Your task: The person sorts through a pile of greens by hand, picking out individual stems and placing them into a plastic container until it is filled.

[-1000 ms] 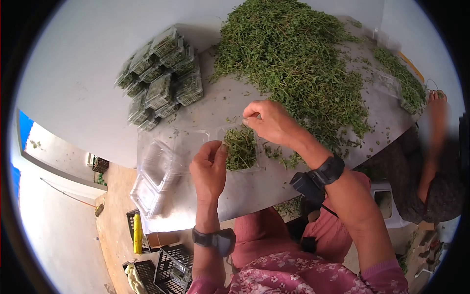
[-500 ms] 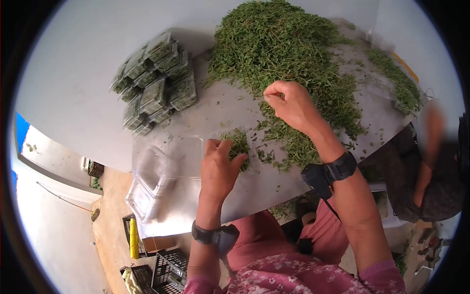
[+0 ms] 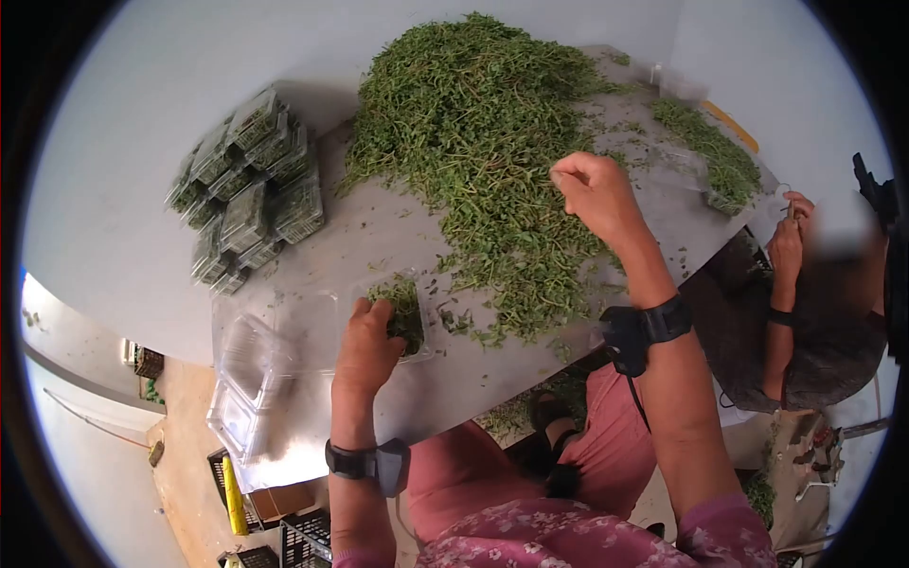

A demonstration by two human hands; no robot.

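My left hand is curled around leafy green herb sprigs in one half of an open clear plastic clamshell box. Its thumb and fingers press on the sprigs, and part of them is hidden under the hand. Above the right side of a big heap of the same herb, my right hand is raised with fingertips pinched together. Whatever lies in that pinch is too small to make out.
Filled clear boxes are stacked at the table's left. Open clear boxes lie at the front left edge. A co-worker sits at the right beside a smaller herb pile. Black crates stand on the floor.
The view has swung right, so table things appear further left. My right hand has shifted right over the heap, still pinched. My left hand stays at the box. The co-worker's hands are now raised together.
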